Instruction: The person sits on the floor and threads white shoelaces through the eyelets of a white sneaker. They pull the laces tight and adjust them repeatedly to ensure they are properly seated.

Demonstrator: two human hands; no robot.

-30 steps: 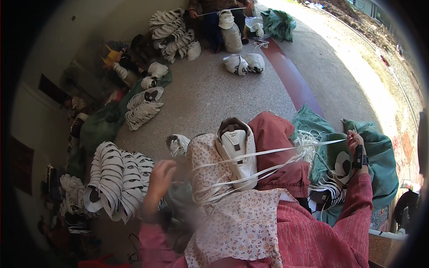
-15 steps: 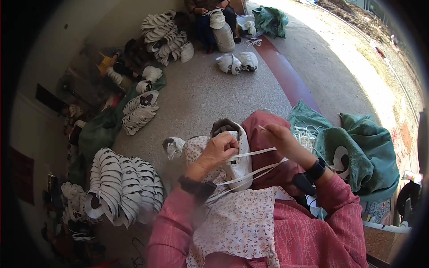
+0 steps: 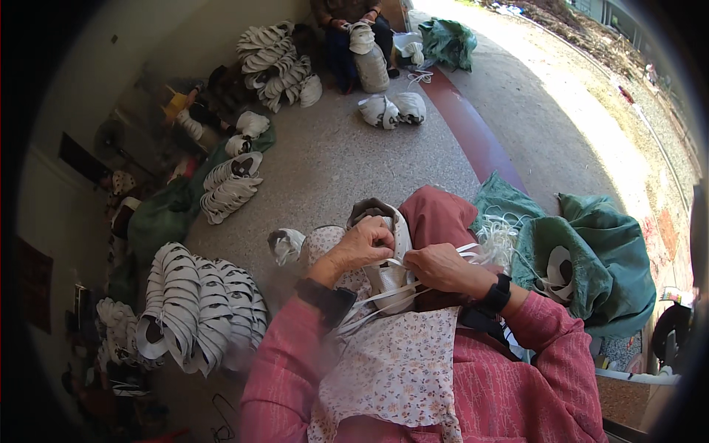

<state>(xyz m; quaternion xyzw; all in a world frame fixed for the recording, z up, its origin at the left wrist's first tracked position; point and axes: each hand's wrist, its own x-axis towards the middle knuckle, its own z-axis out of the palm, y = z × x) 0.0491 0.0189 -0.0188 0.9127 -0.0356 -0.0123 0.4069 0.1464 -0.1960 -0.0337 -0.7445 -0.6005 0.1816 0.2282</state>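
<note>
A white shoe upper [image 3: 390,283] with a grey-brown lined collar rests across my lap, its opening pointing away from me. My left hand [image 3: 360,249] is closed with bent fingers on the upper's left edge, by the eyelets. Close on the right, my right hand [image 3: 447,269] pinches a white shoelace at the upper's other edge; the lace's tip is hidden by the fingers. Loose white shoelaces [image 3: 402,301] run over the toe part and down toward my apron [image 3: 391,369]. The two hands' fingertips are only a little apart.
Stacks of nested white uppers [image 3: 203,306] stand at my left. A green sack [image 3: 620,258] and a tangle of white laces [image 3: 498,238] lie at my right. Ahead, a seated person [image 3: 354,29] works on uppers, with two bundles [image 3: 391,111] on the floor.
My right hand has come down and left, from raised with a lace end to the upper's edge beside my left hand. The left hand stays nearly in place.
</note>
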